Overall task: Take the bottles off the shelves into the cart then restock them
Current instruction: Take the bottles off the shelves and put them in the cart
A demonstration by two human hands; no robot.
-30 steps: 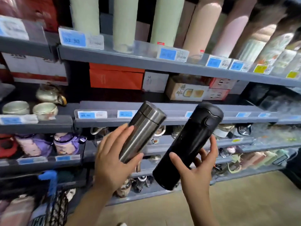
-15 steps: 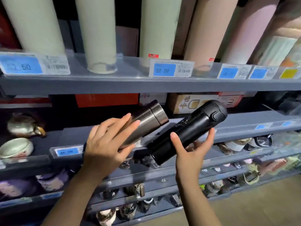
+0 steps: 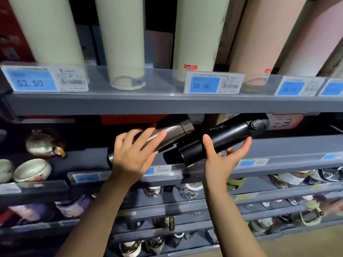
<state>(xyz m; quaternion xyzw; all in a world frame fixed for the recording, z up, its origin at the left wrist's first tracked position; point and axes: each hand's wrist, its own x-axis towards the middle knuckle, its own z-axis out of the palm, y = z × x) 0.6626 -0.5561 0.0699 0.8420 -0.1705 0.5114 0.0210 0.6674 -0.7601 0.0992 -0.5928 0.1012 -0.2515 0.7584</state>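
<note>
Bottles are going in lid-first beneath the grey shelf (image 3: 167, 103): the left hand (image 3: 132, 157) grasps the steel bottle (image 3: 168, 133), the right hand (image 3: 220, 160) the black bottle (image 3: 222, 139). Tilted and crowded, either lid could knock that shelf's underside. Both have tipped flatter and moved deeper under it than before.

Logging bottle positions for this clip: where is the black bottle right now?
Head view, right of centre: the black bottle lies tilted in the right hand, just under the top shelf, beside the steel bottle.
</note>
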